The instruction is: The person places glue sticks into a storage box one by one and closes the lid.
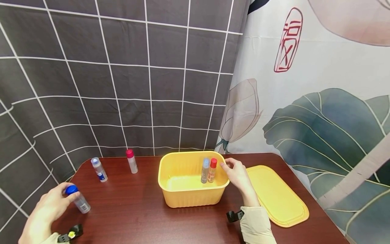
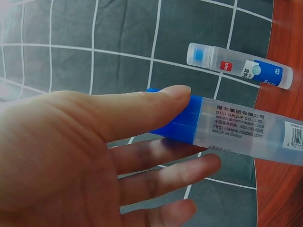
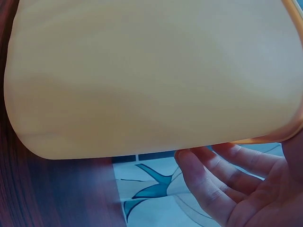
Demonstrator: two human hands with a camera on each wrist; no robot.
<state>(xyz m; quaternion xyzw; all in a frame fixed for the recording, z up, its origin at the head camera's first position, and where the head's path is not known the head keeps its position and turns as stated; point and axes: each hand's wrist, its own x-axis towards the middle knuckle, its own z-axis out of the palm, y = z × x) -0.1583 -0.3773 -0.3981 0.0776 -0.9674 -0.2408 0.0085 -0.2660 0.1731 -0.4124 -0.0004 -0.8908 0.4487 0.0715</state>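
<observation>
My left hand (image 1: 50, 205) pinches a clear glue bottle (image 1: 81, 203) by its blue cap, with the thumb on one side and a finger on the other. In the left wrist view the bottle (image 2: 251, 130) shows printed text and a barcode; the remaining fingers are stretched out below it. My right hand (image 1: 239, 174) holds the right rim of a yellow plastic box (image 1: 195, 198), fingertips over the edge. Inside the box, a glue bottle with a light blue cap (image 1: 205, 171) and one with a red cap (image 1: 212, 171) stand side by side.
Left of the box stand a glue bottle with a blue label (image 1: 99, 170) and a red-capped bottle (image 1: 132, 162), near the table's back edge. A yellow lid (image 1: 278, 196) lies flat at the right. Behind the table (image 1: 131, 210) hangs a dark grid curtain (image 1: 128, 81).
</observation>
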